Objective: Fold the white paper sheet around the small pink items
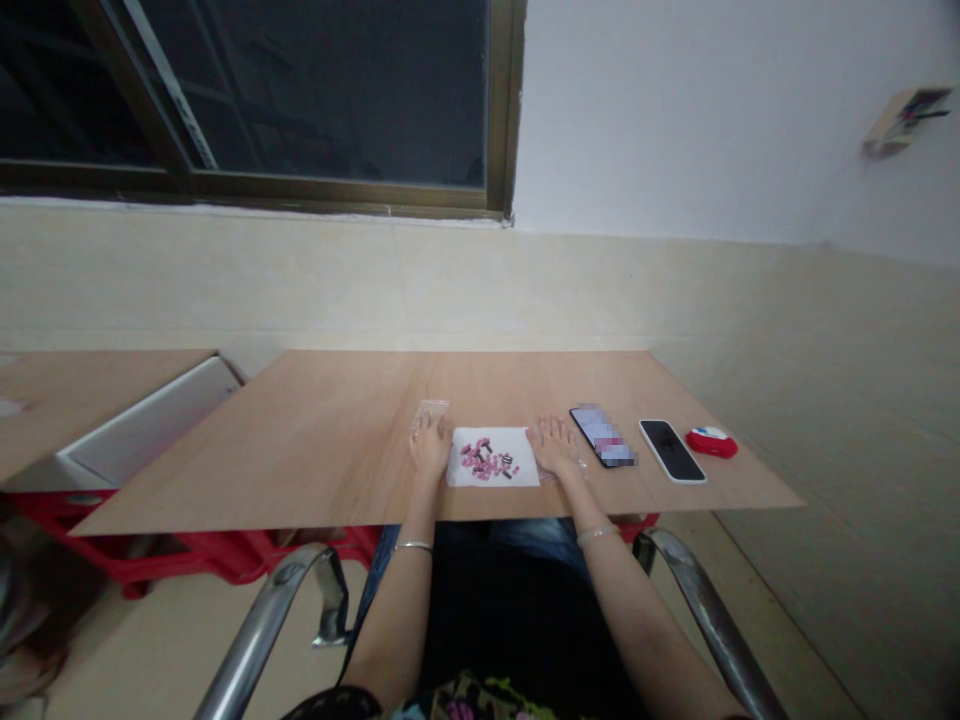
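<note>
Under the dark window, on the wooden bench (300, 440), our left hand (430, 447) and right hand (556, 446) lie flat and open beside the white sheet (525, 470), so we should pick the tiny pink and black pieces (487, 460) one by one.

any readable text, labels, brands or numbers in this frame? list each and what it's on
None readable.
Left phone: screen blurred out, nothing legible.
Right phone: screen dark, no text shows.
Red and white thing: no label to make out.
Wall box: marks too small and blurred to read.
White sheet with pink and dark pieces: no print visible.
</note>
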